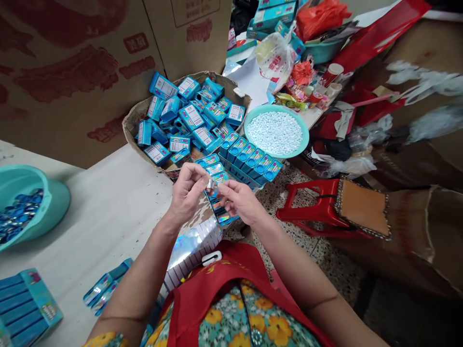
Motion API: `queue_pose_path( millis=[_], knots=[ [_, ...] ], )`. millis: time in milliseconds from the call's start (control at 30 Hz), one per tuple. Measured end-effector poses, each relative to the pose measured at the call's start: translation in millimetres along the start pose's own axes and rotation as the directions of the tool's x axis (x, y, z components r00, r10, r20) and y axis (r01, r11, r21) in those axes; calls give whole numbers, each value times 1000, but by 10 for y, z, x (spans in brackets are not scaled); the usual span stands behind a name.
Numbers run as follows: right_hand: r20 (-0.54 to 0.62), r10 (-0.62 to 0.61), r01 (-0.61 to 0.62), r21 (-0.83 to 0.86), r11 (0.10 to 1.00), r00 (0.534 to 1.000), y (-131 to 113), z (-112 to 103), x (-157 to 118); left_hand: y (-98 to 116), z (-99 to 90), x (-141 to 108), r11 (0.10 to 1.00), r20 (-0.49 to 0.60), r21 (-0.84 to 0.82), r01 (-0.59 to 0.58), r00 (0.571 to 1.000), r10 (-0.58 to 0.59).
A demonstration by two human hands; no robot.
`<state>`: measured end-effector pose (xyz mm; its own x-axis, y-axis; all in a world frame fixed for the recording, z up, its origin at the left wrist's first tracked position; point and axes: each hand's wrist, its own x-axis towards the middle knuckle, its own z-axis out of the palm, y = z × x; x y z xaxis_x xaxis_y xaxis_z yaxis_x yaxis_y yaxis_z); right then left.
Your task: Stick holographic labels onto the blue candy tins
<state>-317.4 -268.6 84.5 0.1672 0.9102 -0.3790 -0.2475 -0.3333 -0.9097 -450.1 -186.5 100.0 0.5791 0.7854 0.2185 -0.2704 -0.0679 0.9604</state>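
My left hand [188,190] is closed, thumb and fingers pinching a small shiny silver piece [210,184]. Close beside it on the right, my right hand [237,198] is closed too, its fingertips at the piece's right side; what they pinch is too small to name. Both hands hover over blue packs [216,169] lying in a box. Just behind them a display box holds a row of upright blue packs [249,158]. A worn cardboard tray [130,126] full of blue boxes [191,117] stands at the back left of the hands.
A turquoise basin of white pellets [275,131] is at the back right. Left are a turquoise tub [58,202] of blue pieces and a filled display box [31,303]. Silver sheets [195,243] lie near my apron. A red stool [314,207] stands right.
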Motion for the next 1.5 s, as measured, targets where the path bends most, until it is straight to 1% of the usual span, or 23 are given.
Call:
queue_pose_path(
  millis=[100,200,300,367,433,500,567,667,733,800,867,900,933,1000,1033,1067,1100,1167,1233,1267,1333,1400,1500],
  knots=[
    [-48,-131,120,-179,977,990,-16,-75,60,-84,-68,-90,994,-19,91,68,998,-66],
    [-89,-336,230,-568,790,937,-31,-182,128,-193,-145,-201,930,-54,309,198,980,-190],
    [-50,-360,165,-825,541,932,-23,-222,213,-359,-163,-295,819,-90,509,265,963,-255],
    [-60,-308,92,-887,454,949,11,-219,270,-523,-138,-344,746,-130,608,273,961,-246],
    [-130,-309,12,-908,419,942,64,-226,307,-720,-107,-392,679,-182,679,278,961,-210],
    [-207,-348,-32,-894,448,914,128,-258,309,-902,-93,-449,637,-240,711,296,955,-175],
    [-266,-380,-26,-847,531,886,199,-301,283,-1011,-94,-516,616,-317,714,332,938,-139],
    [-296,-365,11,-764,646,882,312,-343,265,-991,-78,-606,582,-411,720,378,908,-82],
    [-294,-343,14,-741,671,892,380,-355,307,-907,-58,-626,556,-349,740,380,922,-165],
    [-281,-301,4,-725,689,911,421,-372,372,-843,-85,-616,530,-171,784,324,933,-316],
    [-267,-280,12,-703,711,922,418,-379,396,-845,-202,-623,489,8,846,213,912,-410],
    [-269,-307,36,-696,717,913,400,-367,372,-874,-294,-651,454,50,874,173,898,-438],
    [-288,-370,73,-695,715,883,377,-338,317,-921,-399,-703,413,61,897,160,879,-473],
    [-335,-541,171,-709,684,771,337,-221,123,-1049,-609,-879,347,38,913,214,802,-596],
    [-316,-619,246,-718,651,719,336,-136,-1,-1119,-697,-994,320,21,910,263,742,-670],
    [-237,-672,340,-717,609,702,357,-40,-126,-1186,-766,-1117,295,6,903,311,679,-734],
    [-85,-685,453,-690,564,724,403,58,-241,-1242,-815,-1239,274,-7,896,349,628,-778],
    [327,-562,638,-540,549,760,578,233,-403,-1313,-862,-1448,218,-73,890,400,599,-798],
    [577,-335,631,-445,636,745,846,348,-446,-1325,-873,-1588,148,-154,896,419,605,-781],
    [609,-241,582,-455,674,755,999,380,-427,-1315,-875,-1631,124,-171,900,419,598,-783],
    [566,-157,502,-528,685,809,1298,413,-339,-1280,-881,-1678,106,-179,896,430,570,-802],
    [515,-178,502,-604,619,838,1545,433,-228,-1243,-888,-1688,127,-176,880,458,563,-807],
    [504,-228,550,-710,439,833,1778,479,-104,-1208,-881,-1661,135,-215,866,482,602,-769]
  ],
)
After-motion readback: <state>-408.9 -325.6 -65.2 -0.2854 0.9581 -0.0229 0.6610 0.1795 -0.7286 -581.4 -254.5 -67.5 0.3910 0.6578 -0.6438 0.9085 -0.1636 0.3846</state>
